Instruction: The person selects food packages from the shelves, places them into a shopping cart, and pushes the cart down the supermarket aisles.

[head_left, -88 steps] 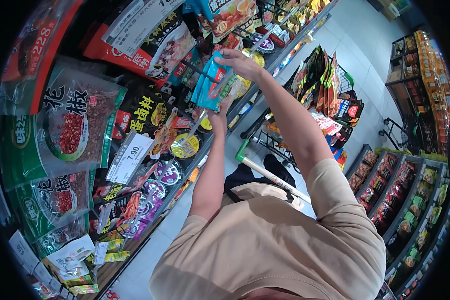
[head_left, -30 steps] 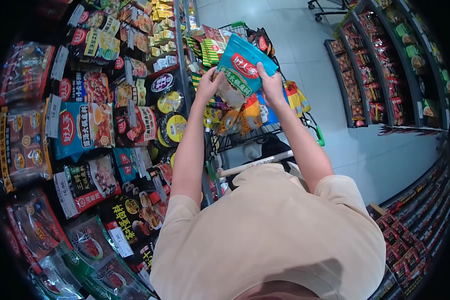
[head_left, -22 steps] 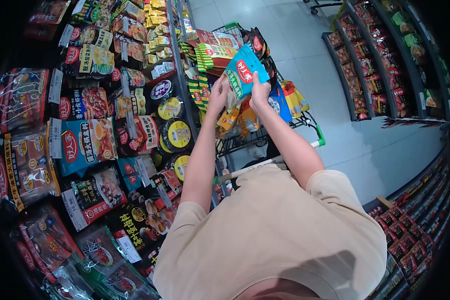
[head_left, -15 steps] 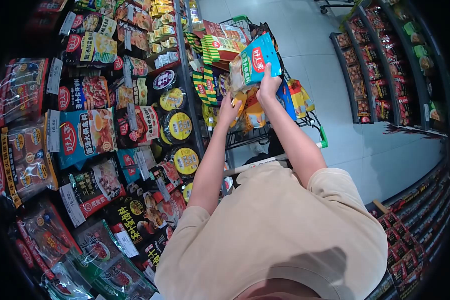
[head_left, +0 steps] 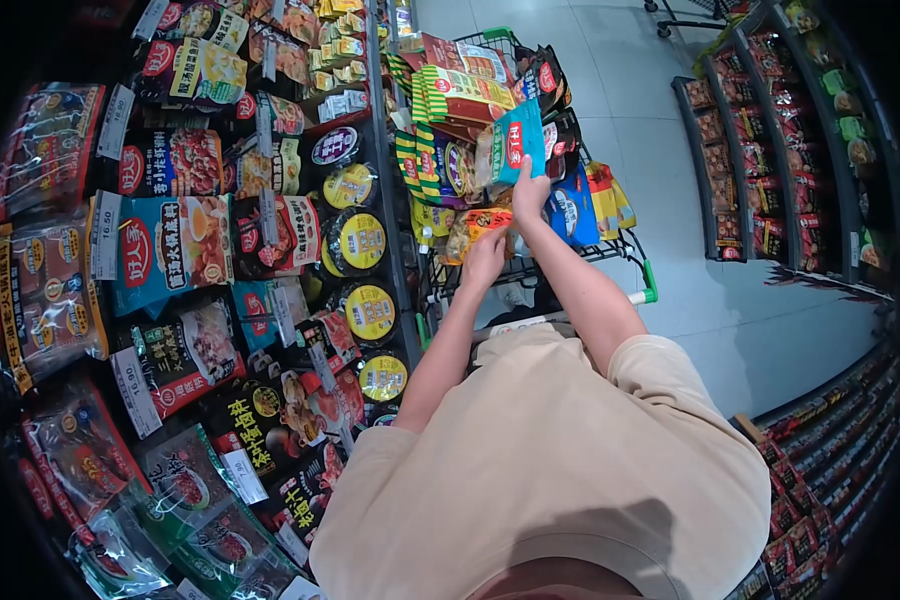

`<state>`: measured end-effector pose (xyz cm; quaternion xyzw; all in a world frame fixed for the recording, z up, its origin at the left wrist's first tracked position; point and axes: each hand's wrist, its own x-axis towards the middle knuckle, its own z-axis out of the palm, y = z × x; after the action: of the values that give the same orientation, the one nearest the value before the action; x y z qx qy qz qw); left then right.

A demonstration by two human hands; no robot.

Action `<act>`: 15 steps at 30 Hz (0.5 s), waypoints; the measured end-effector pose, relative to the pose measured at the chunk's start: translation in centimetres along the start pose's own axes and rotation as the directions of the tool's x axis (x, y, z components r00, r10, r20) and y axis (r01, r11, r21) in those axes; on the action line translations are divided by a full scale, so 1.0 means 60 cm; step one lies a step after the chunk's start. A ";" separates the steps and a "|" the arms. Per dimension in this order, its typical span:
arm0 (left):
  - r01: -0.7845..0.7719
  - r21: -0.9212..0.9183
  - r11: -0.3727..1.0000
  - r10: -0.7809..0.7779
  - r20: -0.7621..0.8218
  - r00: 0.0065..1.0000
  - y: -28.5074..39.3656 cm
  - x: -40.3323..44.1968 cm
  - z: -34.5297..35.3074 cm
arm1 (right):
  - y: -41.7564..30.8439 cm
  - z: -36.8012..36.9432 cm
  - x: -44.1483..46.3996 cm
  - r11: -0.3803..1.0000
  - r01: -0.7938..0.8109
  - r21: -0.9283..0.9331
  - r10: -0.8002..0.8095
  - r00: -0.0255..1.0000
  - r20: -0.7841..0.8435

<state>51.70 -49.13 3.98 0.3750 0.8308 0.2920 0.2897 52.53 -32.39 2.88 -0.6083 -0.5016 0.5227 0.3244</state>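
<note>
In my 1 head view, my right hand [head_left: 532,198] is clamped on the near edge of the teal pouch [head_left: 517,140], probably because that flat margin suits a thumb grip. The pouch is over the packets in the wire cart [head_left: 651,282]. My left hand [head_left: 485,260] is at the orange packet [head_left: 476,230]; I can't tell whether its fingers are apart or together. The pouch looks glossy and flexible; the striped packet [head_left: 467,97] looks crinkly, lying flat, likely for stability.
</note>
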 end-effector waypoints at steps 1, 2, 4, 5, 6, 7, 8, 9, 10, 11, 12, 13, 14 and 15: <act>0.003 -0.062 0.998 -0.003 -0.005 1.000 0.002 -0.002 -0.003 | 0.003 -0.003 -0.005 1.000 0.004 -0.002 -0.004 1.000 0.000; 0.006 -0.125 0.992 -0.007 -0.012 1.000 0.005 -0.003 -0.005 | 0.005 -0.005 -0.012 0.998 0.057 0.041 -0.056 0.998 -0.027; -0.021 -0.130 0.991 0.016 -0.035 0.999 -0.003 -0.008 0.001 | 0.009 -0.010 -0.019 0.990 0.112 0.080 -0.108 0.993 -0.049; -0.050 -0.128 0.991 0.043 -0.053 0.998 -0.007 -0.012 0.003 | 0.010 -0.016 -0.019 0.988 0.154 -0.001 -0.153 0.987 0.041; -0.051 -0.128 0.990 0.045 -0.053 0.998 -0.007 -0.015 0.000 | 0.007 -0.020 -0.019 0.976 0.203 -0.077 -0.192 0.973 0.131; -0.084 -0.159 0.984 0.070 -0.091 0.993 -0.007 -0.022 -0.003 | -0.010 -0.027 -0.025 0.976 0.204 -0.077 -0.193 0.973 0.128; -0.118 -0.191 0.974 0.095 -0.128 0.987 -0.005 -0.030 -0.006 | -0.029 -0.034 -0.029 0.950 0.273 -0.149 -0.239 0.948 0.209; -0.124 -0.194 0.973 0.100 -0.128 0.987 -0.012 -0.034 -0.003 | -0.045 -0.039 -0.033 0.914 0.345 -0.214 -0.277 0.915 0.293; -0.110 -0.230 0.967 0.077 -0.151 0.986 -0.024 -0.038 0.000 | -0.046 -0.039 -0.033 0.912 0.348 -0.215 -0.281 0.915 0.289; -0.099 -0.265 0.959 0.053 -0.173 0.984 -0.037 -0.042 0.002 | -0.048 -0.037 -0.031 0.869 0.446 -0.217 -0.345 0.858 0.382; -0.105 -0.266 0.958 0.060 -0.173 0.983 -0.034 -0.050 -0.008 | -0.047 -0.035 -0.028 0.817 0.538 -0.209 -0.398 0.788 0.470; 0.018 -0.353 0.935 -0.055 -0.094 0.994 -0.024 -0.062 -0.025 | -0.042 -0.029 -0.022 0.792 0.573 -0.210 -0.393 0.742 0.543; 0.144 -0.427 0.893 -0.162 -0.005 0.987 -0.014 -0.073 -0.044 | -0.035 -0.025 -0.020 0.790 0.575 -0.212 -0.397 0.744 0.537; 0.158 -0.343 0.926 -0.173 -0.012 0.985 -0.009 -0.083 -0.065 | -0.034 -0.022 -0.025 0.783 0.573 -0.241 -0.381 0.748 0.543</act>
<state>51.47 -54.41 7.48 0.2415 0.8024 0.4136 0.3562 53.30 -33.05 5.51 -0.3641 -0.7996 0.4379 0.1906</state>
